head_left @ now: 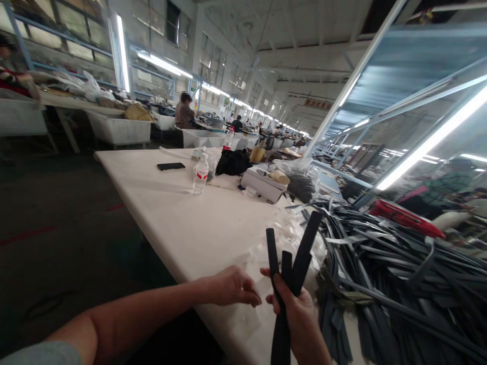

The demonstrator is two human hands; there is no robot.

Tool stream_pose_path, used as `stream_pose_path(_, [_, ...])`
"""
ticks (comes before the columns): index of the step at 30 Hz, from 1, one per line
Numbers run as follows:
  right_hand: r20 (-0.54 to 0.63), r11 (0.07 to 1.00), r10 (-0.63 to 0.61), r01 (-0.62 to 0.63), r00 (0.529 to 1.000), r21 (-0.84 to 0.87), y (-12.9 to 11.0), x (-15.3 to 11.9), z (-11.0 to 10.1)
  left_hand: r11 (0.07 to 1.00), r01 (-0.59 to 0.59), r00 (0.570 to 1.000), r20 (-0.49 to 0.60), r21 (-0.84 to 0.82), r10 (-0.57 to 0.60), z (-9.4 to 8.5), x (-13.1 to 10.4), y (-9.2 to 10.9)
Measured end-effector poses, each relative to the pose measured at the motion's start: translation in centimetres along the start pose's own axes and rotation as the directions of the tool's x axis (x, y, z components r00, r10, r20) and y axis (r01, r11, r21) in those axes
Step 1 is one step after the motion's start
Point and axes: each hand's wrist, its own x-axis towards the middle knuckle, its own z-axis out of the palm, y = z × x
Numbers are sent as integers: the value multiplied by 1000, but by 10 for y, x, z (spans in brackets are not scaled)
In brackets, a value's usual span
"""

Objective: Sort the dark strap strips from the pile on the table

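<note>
My right hand (300, 317) grips a bundle of three black leather strips (291, 263) that fan upward from my fist near the table's front edge. My left hand (230, 286) hovers just left of them, fingers curled, thumb and fingertips pinched over a clear plastic piece (262, 291) lying on the white table (178, 213). Whether the left fingers actually hold the plastic is unclear. A large heap of dark straps (399, 274) covers the table to the right of my hands.
A water bottle (200, 174), a black phone (171, 166), a black bag (233, 162) and a white box (262, 185) stand farther back. A red tray (403, 217) lies beyond the heap. Other people sit at distant tables; dark floor lies left.
</note>
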Motion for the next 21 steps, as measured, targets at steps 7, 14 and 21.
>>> stream_pose_path(7, [-70, 999, -36, 37, 997, 20, -6, 7, -12, 926, 115, 991, 101, -359, -84, 1, -22, -10])
stream_pose_path(14, [-76, 999, -45, 46, 996, 15, -4, 0, -2, 954, 92, 993, -46, -285, -110, 7, -42, -8])
stream_pose_path(21, [-91, 995, -18, 10, 996, -96, -2, -7, 6, 779, 26, 985, -150, 627, 87, 2, -46, -2])
